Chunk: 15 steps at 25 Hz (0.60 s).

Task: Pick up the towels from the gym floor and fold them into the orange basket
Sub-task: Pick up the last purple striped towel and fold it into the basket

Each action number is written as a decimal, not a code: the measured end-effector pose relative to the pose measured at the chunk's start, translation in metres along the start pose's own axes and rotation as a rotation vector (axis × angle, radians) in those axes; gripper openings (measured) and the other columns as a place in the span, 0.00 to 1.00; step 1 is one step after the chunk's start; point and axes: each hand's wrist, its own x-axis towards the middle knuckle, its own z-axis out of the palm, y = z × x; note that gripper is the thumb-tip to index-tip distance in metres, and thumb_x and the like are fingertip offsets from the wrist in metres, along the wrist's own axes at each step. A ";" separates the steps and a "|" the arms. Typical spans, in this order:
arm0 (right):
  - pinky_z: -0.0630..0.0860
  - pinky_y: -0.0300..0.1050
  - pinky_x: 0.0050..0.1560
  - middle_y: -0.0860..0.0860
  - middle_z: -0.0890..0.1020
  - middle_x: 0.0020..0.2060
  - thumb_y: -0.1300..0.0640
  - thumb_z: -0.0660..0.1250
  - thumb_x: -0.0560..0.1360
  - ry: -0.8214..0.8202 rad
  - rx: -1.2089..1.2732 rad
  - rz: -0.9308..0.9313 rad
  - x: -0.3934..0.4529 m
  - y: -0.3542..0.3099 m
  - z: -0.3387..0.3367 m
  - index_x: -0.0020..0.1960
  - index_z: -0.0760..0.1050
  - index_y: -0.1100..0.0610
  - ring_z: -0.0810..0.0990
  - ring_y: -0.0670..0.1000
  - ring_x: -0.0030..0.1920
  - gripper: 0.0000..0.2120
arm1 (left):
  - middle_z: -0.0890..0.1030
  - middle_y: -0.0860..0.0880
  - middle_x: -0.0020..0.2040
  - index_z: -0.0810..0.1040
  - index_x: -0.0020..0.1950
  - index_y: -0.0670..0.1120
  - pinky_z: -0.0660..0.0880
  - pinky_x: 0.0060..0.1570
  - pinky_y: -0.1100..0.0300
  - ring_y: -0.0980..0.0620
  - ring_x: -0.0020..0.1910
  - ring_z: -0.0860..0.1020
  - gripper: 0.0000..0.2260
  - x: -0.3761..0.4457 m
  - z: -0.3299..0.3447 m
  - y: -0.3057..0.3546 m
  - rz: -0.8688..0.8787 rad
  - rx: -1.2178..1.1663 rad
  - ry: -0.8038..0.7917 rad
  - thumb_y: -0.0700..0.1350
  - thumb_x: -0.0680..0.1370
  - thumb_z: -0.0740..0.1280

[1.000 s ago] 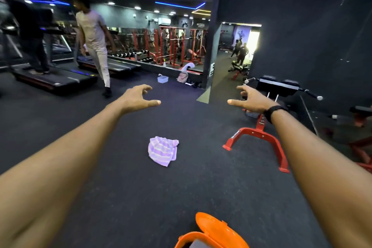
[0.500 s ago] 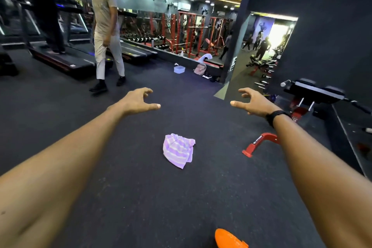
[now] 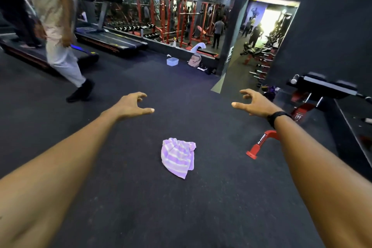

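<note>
The towel [image 3: 178, 157] lies crumpled on the floor [image 3: 201, 207], below and between both hands, touching neither. Left hand [image 3: 130, 104] and right hand [image 3: 254, 103] hover with loosely spread, empty grips. Approach step; next, lowering both grips onto the towel. Basket out of view.

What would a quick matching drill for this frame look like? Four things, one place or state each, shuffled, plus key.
Things
1. striped towel
2. left hand
3. red bench foot
4. plastic tub

Places or states
A. far off on the floor, near the mirror ledge
B. crumpled on the floor between the two arms
C. on the floor under the right forearm
D. empty, fingers loosely curled, above the floor

Pairs: 1-B, 2-D, 3-C, 4-A
</note>
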 end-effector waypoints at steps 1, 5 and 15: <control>0.75 0.58 0.61 0.56 0.71 0.68 0.42 0.72 0.70 0.000 0.003 0.008 0.020 0.004 0.001 0.73 0.63 0.55 0.74 0.56 0.64 0.37 | 0.73 0.47 0.68 0.67 0.72 0.49 0.67 0.63 0.57 0.50 0.67 0.71 0.35 0.020 0.001 -0.001 0.007 0.011 -0.004 0.59 0.69 0.74; 0.74 0.58 0.62 0.56 0.70 0.69 0.42 0.72 0.70 0.016 0.034 -0.003 0.124 0.016 0.003 0.74 0.62 0.55 0.73 0.57 0.65 0.39 | 0.72 0.47 0.69 0.67 0.72 0.49 0.66 0.64 0.57 0.50 0.68 0.71 0.35 0.119 -0.002 0.005 0.028 0.038 0.023 0.59 0.69 0.74; 0.71 0.52 0.66 0.56 0.70 0.69 0.43 0.71 0.71 -0.108 0.001 -0.026 0.370 0.025 0.019 0.74 0.63 0.56 0.72 0.56 0.67 0.36 | 0.72 0.47 0.69 0.67 0.72 0.49 0.67 0.65 0.55 0.49 0.67 0.71 0.33 0.349 0.012 0.002 -0.008 0.041 -0.008 0.58 0.71 0.73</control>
